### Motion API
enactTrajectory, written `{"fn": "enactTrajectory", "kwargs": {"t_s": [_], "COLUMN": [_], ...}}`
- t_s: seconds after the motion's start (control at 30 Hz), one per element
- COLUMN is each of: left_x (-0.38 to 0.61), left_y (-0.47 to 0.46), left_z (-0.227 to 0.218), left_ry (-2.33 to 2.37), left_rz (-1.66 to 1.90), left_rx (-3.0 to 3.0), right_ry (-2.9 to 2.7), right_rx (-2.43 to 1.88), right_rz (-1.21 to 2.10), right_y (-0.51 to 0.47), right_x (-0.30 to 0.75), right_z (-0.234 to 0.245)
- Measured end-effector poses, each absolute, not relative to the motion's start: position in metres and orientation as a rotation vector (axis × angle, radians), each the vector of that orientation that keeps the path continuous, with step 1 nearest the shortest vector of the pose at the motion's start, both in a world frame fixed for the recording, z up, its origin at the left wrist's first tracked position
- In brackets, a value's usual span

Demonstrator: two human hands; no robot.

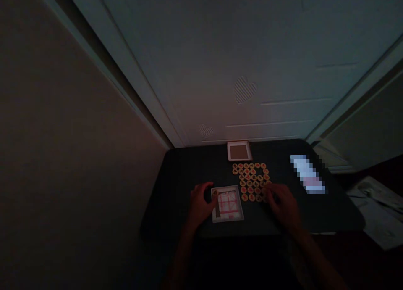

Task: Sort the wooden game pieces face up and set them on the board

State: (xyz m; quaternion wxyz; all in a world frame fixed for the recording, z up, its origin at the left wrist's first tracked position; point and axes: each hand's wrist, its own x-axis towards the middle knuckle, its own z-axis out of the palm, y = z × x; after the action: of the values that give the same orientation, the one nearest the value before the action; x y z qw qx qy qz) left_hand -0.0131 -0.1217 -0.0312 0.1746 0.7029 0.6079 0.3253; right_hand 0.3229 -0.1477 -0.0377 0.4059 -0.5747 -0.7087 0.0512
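Note:
Round pale Chinese chess pieces (249, 183) with red or black marks lie in close rows on the dark table. My right hand (283, 206) is at the lower right corner of these rows, its fingers curled and closed at a piece that they partly cover. My left hand (200, 204) is at the left side of a shallow white box (242, 212), thumb over its rim and index finger apart from the thumb. Inside the box are a folded sheet with red grid lines (228, 204) and one piece (215, 193) in the upper left corner.
A second shallow box or lid (239, 152) lies behind the rows, by a white panel with heart reliefs (244, 90). A bright, pixelated oblong thing (307, 174) is on the table's right side. Pale flat items (378, 210) lie beyond the table's right edge. The light is dim.

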Motion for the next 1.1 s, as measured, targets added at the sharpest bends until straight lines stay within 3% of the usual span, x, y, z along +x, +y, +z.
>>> {"fn": "enactTrajectory", "kwargs": {"t_s": [0.6, 1.1], "left_x": [-0.014, -0.012], "left_y": [-0.118, -0.120], "left_z": [-0.029, -0.027], "left_ry": [1.665, 1.690], "left_rz": [0.761, 0.736], "left_rx": [2.069, 2.030], "right_ry": [-1.486, -1.677], "right_rx": [-1.694, -1.625], "right_rz": [0.240, 0.309], "right_y": [-0.144, -0.167], "right_x": [0.366, 0.365], "right_z": [-0.057, -0.055]}}
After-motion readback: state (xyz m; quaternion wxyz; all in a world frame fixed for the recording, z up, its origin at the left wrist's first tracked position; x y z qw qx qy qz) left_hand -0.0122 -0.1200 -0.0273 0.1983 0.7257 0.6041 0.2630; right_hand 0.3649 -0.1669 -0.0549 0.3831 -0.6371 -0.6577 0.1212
